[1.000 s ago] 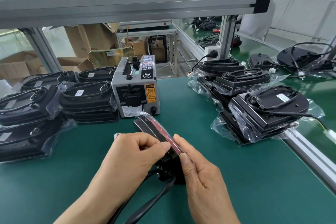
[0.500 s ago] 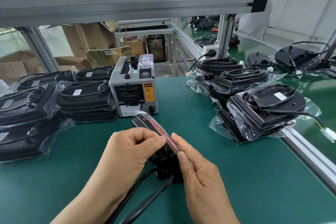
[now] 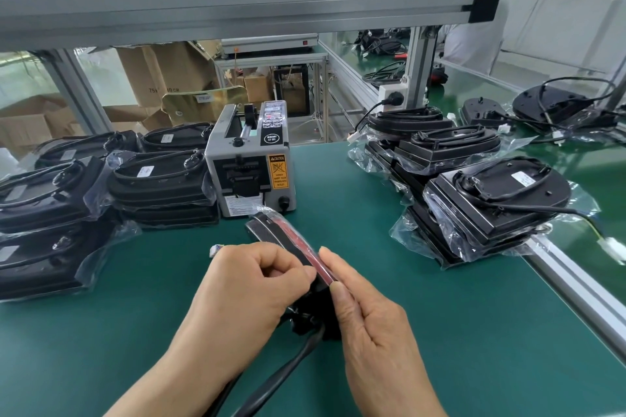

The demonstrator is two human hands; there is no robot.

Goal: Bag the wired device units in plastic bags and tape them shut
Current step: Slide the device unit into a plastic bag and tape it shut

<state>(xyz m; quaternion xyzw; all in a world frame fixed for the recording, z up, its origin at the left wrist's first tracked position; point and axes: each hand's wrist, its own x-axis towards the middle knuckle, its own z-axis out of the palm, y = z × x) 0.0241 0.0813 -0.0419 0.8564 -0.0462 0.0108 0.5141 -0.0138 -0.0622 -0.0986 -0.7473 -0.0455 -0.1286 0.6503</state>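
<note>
A black wired device unit (image 3: pixel 271 230) in a clear plastic bag stands on edge on the green mat, a red strip showing along its top edge. My left hand (image 3: pixel 250 288) pinches the bag at the unit's near end. My right hand (image 3: pixel 369 322) holds the unit's right side, thumb and forefinger along the edge. Its black cable (image 3: pixel 288 372) trails toward me between my wrists. A grey tape dispenser (image 3: pixel 252 167) stands just behind the unit.
Bagged black units are stacked at the left (image 3: pixel 159 179) and at the right (image 3: pixel 491 200). Unbagged units with cables (image 3: pixel 555 108) lie at the far right beyond an aluminium rail (image 3: pixel 576 284). A metal shelf beam (image 3: pixel 237 10) runs overhead. Cardboard boxes stand behind.
Both hands keep their hold on the bagged unit; my left fingers have shifted slightly at the bag's edge. The view has tilted a little.
</note>
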